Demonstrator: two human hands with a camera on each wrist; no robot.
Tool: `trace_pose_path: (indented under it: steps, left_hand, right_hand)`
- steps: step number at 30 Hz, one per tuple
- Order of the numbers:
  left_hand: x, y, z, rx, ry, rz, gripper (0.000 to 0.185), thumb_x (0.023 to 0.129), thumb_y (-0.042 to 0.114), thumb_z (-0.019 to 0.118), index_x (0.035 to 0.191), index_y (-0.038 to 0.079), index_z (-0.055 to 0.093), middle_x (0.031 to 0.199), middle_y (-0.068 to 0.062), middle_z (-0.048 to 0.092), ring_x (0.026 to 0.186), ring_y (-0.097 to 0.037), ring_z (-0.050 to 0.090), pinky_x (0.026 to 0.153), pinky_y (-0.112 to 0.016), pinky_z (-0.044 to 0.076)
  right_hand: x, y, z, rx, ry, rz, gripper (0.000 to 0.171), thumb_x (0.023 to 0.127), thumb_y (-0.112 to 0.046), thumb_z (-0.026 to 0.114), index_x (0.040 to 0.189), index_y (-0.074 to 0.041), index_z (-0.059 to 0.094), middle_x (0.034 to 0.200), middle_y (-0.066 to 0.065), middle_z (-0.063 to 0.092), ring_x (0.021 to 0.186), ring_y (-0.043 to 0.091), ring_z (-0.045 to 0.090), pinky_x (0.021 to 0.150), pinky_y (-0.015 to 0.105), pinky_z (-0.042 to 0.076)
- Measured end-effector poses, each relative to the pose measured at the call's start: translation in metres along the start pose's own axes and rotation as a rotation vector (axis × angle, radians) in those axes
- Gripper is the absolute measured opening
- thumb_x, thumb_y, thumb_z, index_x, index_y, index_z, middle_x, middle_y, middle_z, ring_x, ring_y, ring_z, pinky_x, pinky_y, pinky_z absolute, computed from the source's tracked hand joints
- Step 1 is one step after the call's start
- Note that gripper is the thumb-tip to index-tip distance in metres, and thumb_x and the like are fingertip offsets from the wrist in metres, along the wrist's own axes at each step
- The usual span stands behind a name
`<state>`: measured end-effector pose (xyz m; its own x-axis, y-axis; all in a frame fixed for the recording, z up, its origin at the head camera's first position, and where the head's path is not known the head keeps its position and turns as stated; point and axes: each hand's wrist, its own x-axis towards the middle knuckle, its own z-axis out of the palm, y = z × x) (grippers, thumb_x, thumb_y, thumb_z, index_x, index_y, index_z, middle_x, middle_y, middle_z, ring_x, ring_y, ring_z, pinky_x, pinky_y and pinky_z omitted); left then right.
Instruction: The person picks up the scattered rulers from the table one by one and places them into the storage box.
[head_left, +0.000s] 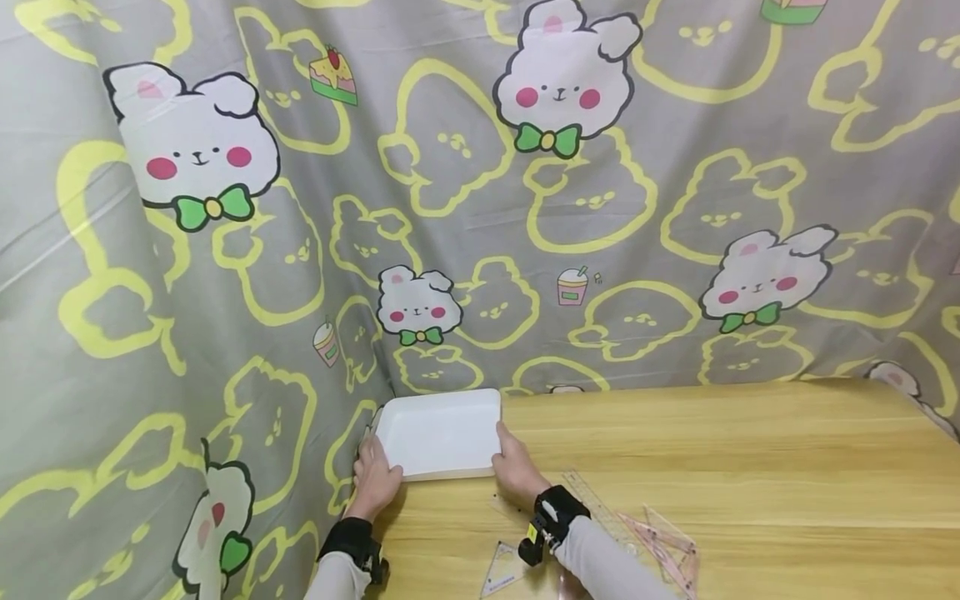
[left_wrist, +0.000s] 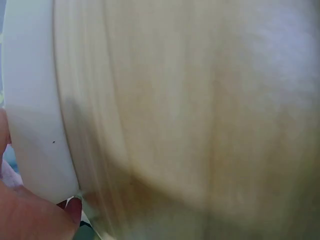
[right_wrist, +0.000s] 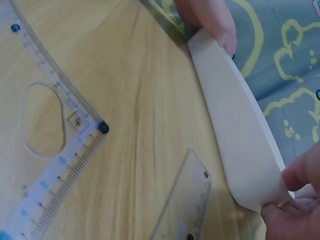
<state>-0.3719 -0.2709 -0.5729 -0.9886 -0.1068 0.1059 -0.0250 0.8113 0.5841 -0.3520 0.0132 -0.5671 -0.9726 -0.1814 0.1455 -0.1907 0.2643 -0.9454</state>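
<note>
In the head view, a white rectangular tray is seen at the far left corner of a light wooden table, close against a grey curtain printed with cartoon rabbits. The tray is held at both near corners: its left corner is gripped by the left hand, its right corner by the right hand, fingers curled over the rim. Clear plastic rulers and set squares are spread on the table just beside the right wrist.

In the left wrist view, much is blurred; the tray's white rim is pinched by fingertips at the lower left.

In the right wrist view, the tray's edge is pinched by the right hand at the bottom right and held by the left hand at the top. A clear ruler and a folding ruler lie on the wood nearby.
</note>
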Motion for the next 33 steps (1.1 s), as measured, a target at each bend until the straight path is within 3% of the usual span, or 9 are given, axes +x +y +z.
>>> trace_pose_path:
  steps: [17,26,33]
  left_hand:
    - [0.001,0.014,-0.004,-0.01,-0.063,-0.027,0.088,0.086,0.01,0.051,0.16,-0.014,0.009,0.165,-0.037,0.009,0.14,-0.06,0.017,0.108,-0.073,0.018]
    - [0.0,0.022,0.008,-0.029,-0.066,-0.018,0.085,0.089,0.009,0.048,0.162,-0.011,0.007,0.166,-0.033,0.009,0.147,-0.057,0.01,0.113,-0.073,0.012]
    - [-0.002,0.03,0.022,-0.07,-0.057,0.008,0.085,0.089,0.009,0.047,0.161,-0.012,0.009,0.167,-0.033,0.01,0.146,-0.059,0.013,0.112,-0.075,0.011]
  right_hand:
    - [-0.001,0.003,-0.008,0.04,0.005,0.001,0.063,0.097,0.015,0.037,0.157,0.019,0.016,0.165,0.038,0.016,0.154,0.05,0.018,0.123,0.059,0.02]
    - [-0.001,0.007,-0.022,0.009,0.047,0.008,0.067,0.093,0.014,0.04,0.156,0.019,0.021,0.164,0.038,0.021,0.153,0.05,0.021,0.123,0.058,0.02]
    - [-0.006,0.014,-0.033,0.013,0.067,0.038,0.067,0.092,0.014,0.04,0.156,0.019,0.021,0.164,0.038,0.021,0.154,0.05,0.02,0.124,0.058,0.019]
